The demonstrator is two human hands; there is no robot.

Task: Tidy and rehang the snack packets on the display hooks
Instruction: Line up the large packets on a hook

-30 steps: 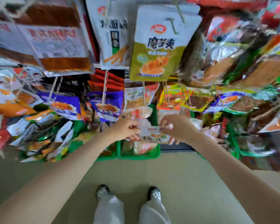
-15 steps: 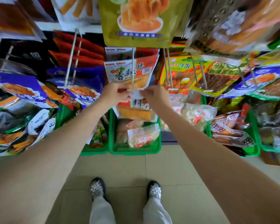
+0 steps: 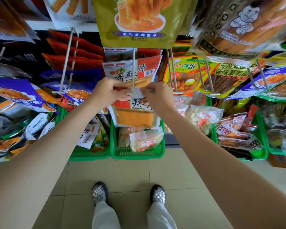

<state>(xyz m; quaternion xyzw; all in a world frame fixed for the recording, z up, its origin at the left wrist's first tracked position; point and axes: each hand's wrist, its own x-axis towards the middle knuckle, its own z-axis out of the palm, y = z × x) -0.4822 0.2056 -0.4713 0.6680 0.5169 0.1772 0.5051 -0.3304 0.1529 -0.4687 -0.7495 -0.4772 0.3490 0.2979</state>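
Note:
A red-and-white snack packet [image 3: 135, 116] with an orange window hangs from both my hands, at the tip of a white wire display hook [image 3: 134, 70]. My left hand [image 3: 108, 93] pinches the packet's top edge on the left. On the right side my right hand [image 3: 157, 96] pinches the same top edge. The packet's top sits at the hook's front end plate. Further back on this hook hang matching red-and-white packets [image 3: 132, 70]. My fingers hide the hanging hole.
Neighbouring hooks [image 3: 68, 63] carry purple packets [image 3: 20, 96] on the left and yellow-green packets [image 3: 188, 73] on the right. A big olive pouch [image 3: 139, 22] hangs overhead. Green baskets [image 3: 137, 154] of loose packets stand below on the tiled floor [image 3: 130, 176], near my feet.
The view tilted down and closer to the hook. My hands lifted the packet from above the green basket up to the hook's tip, and now hold it there by the top edge.

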